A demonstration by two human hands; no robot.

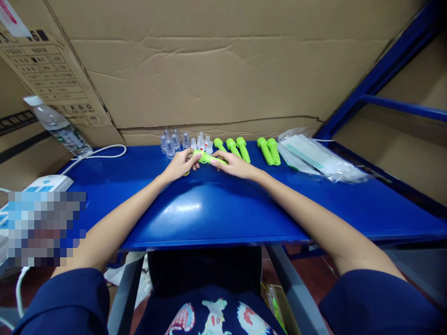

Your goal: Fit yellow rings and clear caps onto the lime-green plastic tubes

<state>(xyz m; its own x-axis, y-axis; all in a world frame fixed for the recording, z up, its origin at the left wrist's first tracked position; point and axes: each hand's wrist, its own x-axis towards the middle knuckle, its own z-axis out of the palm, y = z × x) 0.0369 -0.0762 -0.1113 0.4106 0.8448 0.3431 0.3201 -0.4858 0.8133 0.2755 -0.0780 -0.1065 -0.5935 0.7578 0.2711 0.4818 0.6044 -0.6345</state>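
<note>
Left hand: my left hand [180, 164] rests on the blue table [216, 209], fingers curled round the near end of a green tube [208, 158] — closed on it, thumb side toward me.
Right hand: my right hand [234, 165] lies flat-ish just right of the left, fingertips pinching the tube's other end; both hands hold the same piece between them.
Green tube: it lies nearly level, tilted a little, in the middle of the table towards the back, just off the surface or touching it — I cannot tell which from this angle.
Vials: a cluster of small clear vials [174, 142] stands upright just behind my left hand, with a few smaller ones showing red dots at their right edge, too small for me to read.
Spare tubes: three more green tubes [233, 147] lie side by side behind my right hand, and a pair [268, 150] further right, apart from the three.
Bags: a heap of clear plastic bags [316, 158] sits at the right rear, just beside the pair.
Bottle: a water bottle [57, 125] leans at the far left against cardboard [223, 65].
Cable: a white cable [101, 152] loops near the bottle, running to a power strip [45, 184] at the left edge.
</note>
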